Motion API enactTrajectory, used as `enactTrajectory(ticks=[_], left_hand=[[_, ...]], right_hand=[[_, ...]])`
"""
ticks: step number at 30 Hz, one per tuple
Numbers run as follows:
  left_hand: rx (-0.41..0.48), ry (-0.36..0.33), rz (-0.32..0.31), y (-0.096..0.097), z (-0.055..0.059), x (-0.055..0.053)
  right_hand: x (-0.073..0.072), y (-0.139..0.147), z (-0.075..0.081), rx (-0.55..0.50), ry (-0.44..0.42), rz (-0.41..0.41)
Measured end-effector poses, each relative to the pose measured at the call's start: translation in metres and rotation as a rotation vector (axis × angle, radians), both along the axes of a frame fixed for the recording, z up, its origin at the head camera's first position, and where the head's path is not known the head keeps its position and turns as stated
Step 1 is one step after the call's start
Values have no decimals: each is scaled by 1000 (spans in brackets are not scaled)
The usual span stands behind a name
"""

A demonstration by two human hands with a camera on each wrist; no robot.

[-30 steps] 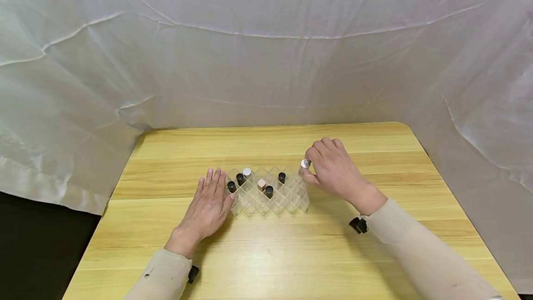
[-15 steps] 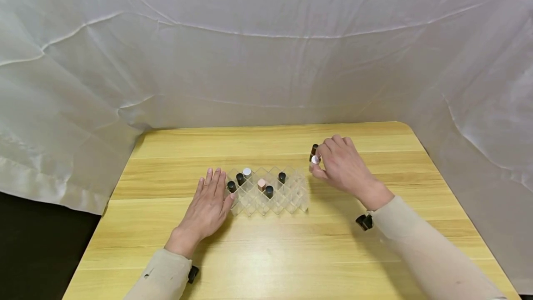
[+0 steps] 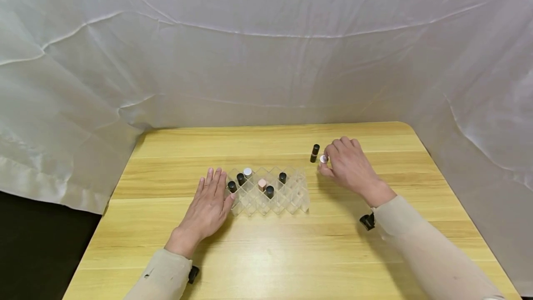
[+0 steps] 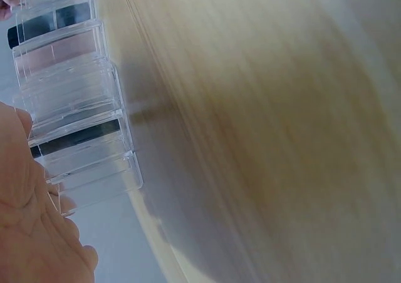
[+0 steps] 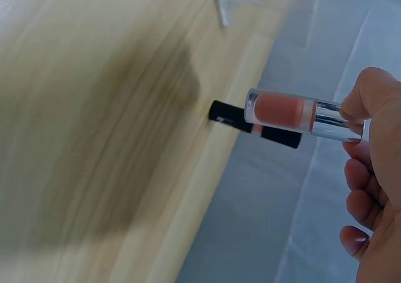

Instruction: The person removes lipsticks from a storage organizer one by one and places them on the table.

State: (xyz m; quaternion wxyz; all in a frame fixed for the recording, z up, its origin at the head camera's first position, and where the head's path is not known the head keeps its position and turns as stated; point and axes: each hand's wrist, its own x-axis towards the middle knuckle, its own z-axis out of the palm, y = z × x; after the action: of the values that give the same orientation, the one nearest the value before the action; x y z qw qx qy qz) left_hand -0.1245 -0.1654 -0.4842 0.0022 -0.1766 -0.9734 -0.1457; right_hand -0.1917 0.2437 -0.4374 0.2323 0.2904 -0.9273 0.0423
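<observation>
My right hand (image 3: 347, 163) pinches a lip gloss tube (image 5: 282, 111) by its silver cap between thumb and forefinger; the clear body shows pink inside. In the right wrist view its base hangs over the table's surface. Just left of it in the head view, a black lipstick (image 3: 315, 153) stands on the table. My left hand (image 3: 208, 207) lies with straight fingers along the left end of a clear acrylic lipstick organizer (image 3: 287, 205) with diamond-shaped cells. Black-capped lipsticks (image 3: 269, 192), a pink-capped one (image 3: 262, 184) and a white-capped one (image 3: 247, 173) sit in its cells.
The wooden table (image 3: 266, 258) reaches back to a pale cloth curtain (image 3: 266, 73) that hangs behind it and along both sides. The standing black lipstick is behind the organizer's right end.
My right hand has moved right, away from the organizer's right end, carrying the lip gloss tube. The standing black lipstick has come into view beside it. My left hand stays in place.
</observation>
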Motion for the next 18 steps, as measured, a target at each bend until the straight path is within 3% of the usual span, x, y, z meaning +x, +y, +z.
enactTrajectory(ticks=[18], left_hand=[[3,-4,3,1,2,1]], right_hand=[[-14,19,-22,3,7,-27]])
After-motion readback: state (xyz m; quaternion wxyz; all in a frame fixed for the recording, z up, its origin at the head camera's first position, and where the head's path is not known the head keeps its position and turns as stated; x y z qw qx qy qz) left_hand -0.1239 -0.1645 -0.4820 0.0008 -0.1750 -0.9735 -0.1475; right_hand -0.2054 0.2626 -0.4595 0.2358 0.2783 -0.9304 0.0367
